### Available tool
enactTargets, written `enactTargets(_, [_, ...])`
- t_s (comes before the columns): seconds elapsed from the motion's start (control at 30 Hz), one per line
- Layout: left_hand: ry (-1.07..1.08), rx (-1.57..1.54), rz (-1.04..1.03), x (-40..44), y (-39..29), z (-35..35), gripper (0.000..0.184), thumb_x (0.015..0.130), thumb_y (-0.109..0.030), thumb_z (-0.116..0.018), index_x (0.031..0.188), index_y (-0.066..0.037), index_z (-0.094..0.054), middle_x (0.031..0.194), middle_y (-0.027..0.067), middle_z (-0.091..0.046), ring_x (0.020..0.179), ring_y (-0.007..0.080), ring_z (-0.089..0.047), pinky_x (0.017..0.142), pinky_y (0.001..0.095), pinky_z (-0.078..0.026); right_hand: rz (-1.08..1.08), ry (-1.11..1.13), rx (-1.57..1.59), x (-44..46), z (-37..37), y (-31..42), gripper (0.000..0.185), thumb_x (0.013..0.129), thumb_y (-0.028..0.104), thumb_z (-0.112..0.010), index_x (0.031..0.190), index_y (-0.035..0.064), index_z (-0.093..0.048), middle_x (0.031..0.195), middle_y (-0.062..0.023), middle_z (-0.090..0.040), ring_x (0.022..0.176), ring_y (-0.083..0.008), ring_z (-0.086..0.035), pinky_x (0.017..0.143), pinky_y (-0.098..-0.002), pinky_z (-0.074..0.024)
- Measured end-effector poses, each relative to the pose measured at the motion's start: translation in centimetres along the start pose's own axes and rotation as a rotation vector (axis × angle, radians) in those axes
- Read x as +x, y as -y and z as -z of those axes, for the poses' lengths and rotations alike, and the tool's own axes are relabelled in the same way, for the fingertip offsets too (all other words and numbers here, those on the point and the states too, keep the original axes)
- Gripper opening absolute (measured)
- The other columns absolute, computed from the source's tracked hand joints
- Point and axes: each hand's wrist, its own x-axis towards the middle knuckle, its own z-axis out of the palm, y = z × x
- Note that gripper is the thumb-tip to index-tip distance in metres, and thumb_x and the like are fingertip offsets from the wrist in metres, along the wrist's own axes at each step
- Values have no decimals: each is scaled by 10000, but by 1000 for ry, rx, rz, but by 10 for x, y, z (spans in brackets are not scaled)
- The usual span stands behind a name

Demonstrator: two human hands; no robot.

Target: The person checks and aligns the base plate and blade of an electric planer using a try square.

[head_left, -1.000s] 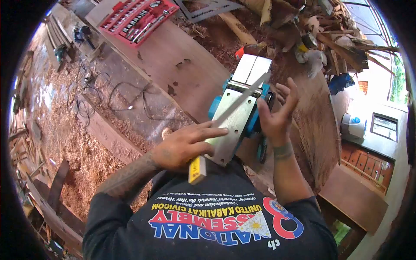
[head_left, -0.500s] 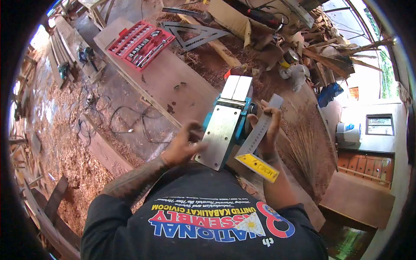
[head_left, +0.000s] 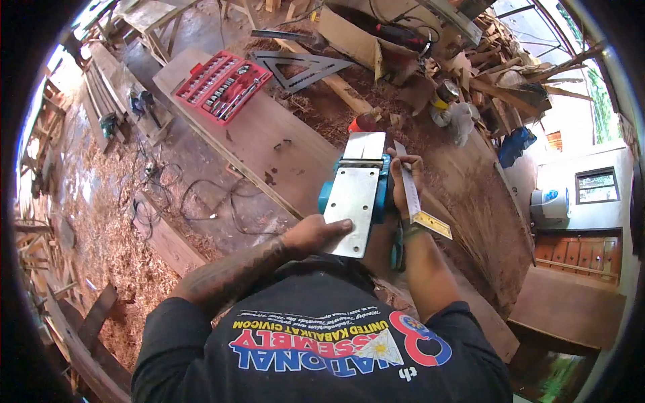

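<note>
A teal power planer [head_left: 351, 208] lies upturned in front of me, its flat metal sole facing up. My left hand [head_left: 316, 234] grips the planer's near left edge, thumb on the sole and fingers hidden beneath. On the right, my right hand [head_left: 407, 183] has its fingers wrapped round the metal blade of a small try square [head_left: 431, 224], whose yellow-marked stock points down to the right. The square is beside the planer, off its sole.
A red socket set [head_left: 224, 86] sits on a wide board [head_left: 295, 140]. Beyond it lies a triangular metal square [head_left: 300, 70]. Cables [head_left: 232, 195] and shavings cover the floor at left; scrap wood [head_left: 504, 87] is piled at upper right.
The try square has gone from across the planer's sole into my right hand at the side. My left hand has let go of the square and taken hold of the planer's edge.
</note>
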Motion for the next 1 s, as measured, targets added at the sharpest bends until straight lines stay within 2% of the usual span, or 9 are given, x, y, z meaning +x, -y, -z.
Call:
enactTargets(0.2, [-24, 255, 30, -12, 15, -16, 651, 1009, -580, -669, 1167, 49, -733, 990, 133, -766, 834, 219, -713, 819, 376, -552, -86, 51, 249, -15, -7, 6, 224, 1067, 207, -678, 1157, 66, -531, 1353, -222, -697, 1270, -229, -624, 1137, -380, -453])
enactTargets(0.33, [-102, 200, -221, -37, 15, -35, 585, 1025, -471, -691, 1229, 77, -705, 984, 170, -770, 772, 271, -740, 719, 424, -576, -148, 49, 265, -33, -15, -11, 248, 1054, 194, -695, 1179, 74, -516, 1384, -201, -679, 1296, -236, -599, 1171, -402, -430])
enactTargets(0.37, [-5, 235, 61, -51, -20, -37, 582, 1022, -443, -702, 1260, 87, -681, 965, 176, -763, 732, 252, -727, 677, 399, -574, -198, 63, 336, -34, -18, -6, 299, 1043, 231, -714, 1189, 75, -506, 1392, -188, -673, 1314, -238, -585, 1182, -408, -413])
enactTargets(0.57, [132, 363, 113, -33, -15, -37, 617, 1000, -476, -726, 1302, 53, -627, 1012, 128, -745, 712, 195, -676, 650, 349, -564, -227, 89, 281, -25, -14, -16, 386, 1014, 315, -760, 1184, 69, -515, 1296, -154, -698, 1158, -186, -613, 1059, -346, -484])
enactTargets(0.67, [38, 842, -127, -10, 5, -24, 559, 995, -473, -727, 1254, 19, -673, 971, 136, -759, 723, 251, -702, 668, 388, -569, -363, 156, -134, -24, 9, -5, 375, 1010, 346, -762, 1162, 76, -551, 1113, -66, -667, 1031, -153, -604, 975, -323, -507])
enactTargets(0.7, [21, 877, -129, -10, -9, -19, 536, 990, -468, -731, 1227, 10, -689, 959, 143, -760, 740, 267, -711, 686, 398, -570, -387, 148, -9, -27, 13, -17, 391, 994, 358, -783, 1145, 68, -568, 993, -22, -603, 935, -123, -565, 883, -300, -498])
enactTargets(0.83, [-299, 954, -327, 13, -88, 13, 436, 957, -429, -758, 1094, -15, -742, 896, 157, -755, 797, 305, -733, 752, 415, -567, -318, 96, -98, -40, 22, -42, 376, 994, 320, -777, 1169, 58, -572, 1030, -41, -621, 956, -123, -571, 904, -283, -486])
enactTargets(0.9, [-454, 1072, -417, 53, -114, 30, 451, 916, -415, -790, 1156, -39, -724, 1067, 190, -746, 960, 325, -725, 893, 446, -559, -396, 49, 47, -44, 15, -31, 333, 995, 255, -761, 1177, 49, -573, 1057, -49, -627, 964, -130, -578, 921, -279, -483])
enactTargets(1.0, [-340, 1243, -653, 128, -112, 58, 594, 918, -553, -750, 1230, -50, -711, 1259, 232, -700, 1215, 389, -657, 1034, 473, -516, -507, -5, 333, -43, 16, -15, 263, 970, 131, -706, 1180, 36, -580, 1101, -65, -636, 1000, -137, -598, 958, -280, -483])
